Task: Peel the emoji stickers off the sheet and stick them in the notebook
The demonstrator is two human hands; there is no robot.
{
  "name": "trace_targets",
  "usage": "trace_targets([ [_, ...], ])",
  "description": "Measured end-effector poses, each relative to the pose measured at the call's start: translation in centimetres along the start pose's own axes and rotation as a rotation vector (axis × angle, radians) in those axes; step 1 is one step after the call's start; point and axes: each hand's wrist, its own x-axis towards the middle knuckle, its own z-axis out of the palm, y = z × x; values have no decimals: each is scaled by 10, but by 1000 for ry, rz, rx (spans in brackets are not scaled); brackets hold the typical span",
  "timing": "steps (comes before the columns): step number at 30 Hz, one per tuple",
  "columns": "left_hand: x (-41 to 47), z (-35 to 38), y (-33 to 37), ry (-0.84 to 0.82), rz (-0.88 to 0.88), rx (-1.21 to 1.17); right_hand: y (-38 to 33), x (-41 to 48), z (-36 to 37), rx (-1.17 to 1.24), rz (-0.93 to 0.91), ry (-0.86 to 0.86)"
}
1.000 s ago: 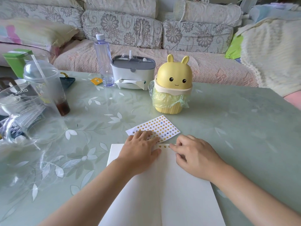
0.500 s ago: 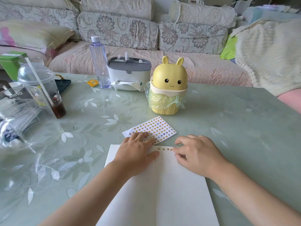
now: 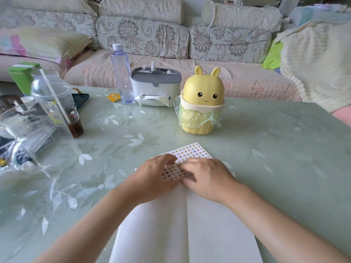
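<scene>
yellow bin (image 3: 204,88) holds bag (image 3: 191,115); left hand (image 3: 152,179) grip holds sticker sheet (image 3: 191,153), right hand (image 3: 209,177) unclear

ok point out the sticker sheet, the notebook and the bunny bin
sticker sheet (image 3: 191,151), head view, uncovered far part
notebook (image 3: 209,240), head view, blank right page
bunny bin (image 3: 204,86), head view, yellow lid

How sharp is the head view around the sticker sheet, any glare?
Head view: soft daylight; left hand and right hand slightly blurred over the sticker sheet, its emoji too small to read; mild sheen on the table, no harsh glare; edges bent by wide angle.
</scene>
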Motion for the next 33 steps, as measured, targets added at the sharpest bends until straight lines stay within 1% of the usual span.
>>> trace_targets([
  [2, -6, -4, -3, -11, 11, -29, 1, 5, 4, -27, -35, -20],
  [4, -13, -7, -7, 18, 47, 7, 3, 7, 6, -70, -72, -11],
  [6, -20, -8, -11, 133, 109, 55, 3, 7, 10, -141, -123, 80],
  [7, -23, -9, -10, 204, 113, 60, 2, 6, 12, -142, -131, 137],
  [8, -26, -11, -7, 261, 77, 54, 2, 5, 13, -128, -136, 194],
  [10, -30, -15, 1, 315, -78, 25, -1, 6, 14, -107, -140, 311],
  [13, -31, -19, 12, 285, -318, -79, -8, 10, 8, -125, -148, 466],
  [14, -32, -20, 16, 264, -376, -170, -10, 11, 6, -134, -153, 500],
  [16, -33, -23, 22, 195, -483, -484, -14, 12, 6, -160, -160, 532],
  [18, -34, -25, 26, 130, -557, -773, -16, 12, 6, -182, -173, 546],
  [19, -34, -24, 26, 119, -570, -840, -17, 12, 6, -188, -177, 553],
  [23, -33, -21, 20, 119, -598, -977, -19, 11, 6, -160, -154, 578],
  [25, -32, -20, 19, 115, -617, -1051, -21, 11, 6, -116, -125, 557],
  [27, -32, -19, 19, 114, -616, -1092, -23, 9, 4, -63, -113, 473],
  [29, -32, -19, 20, 109, -585, -1083, -29, 5, 1, 81, -68, 392],
  [31, -32, -18, 22, 106, -535, -1055, -34, 4, -4, 251, -15, 361],
  [33, -32, -17, 23, 115, -492, -1059, -36, 5, -5, 336, 9, 356],
])
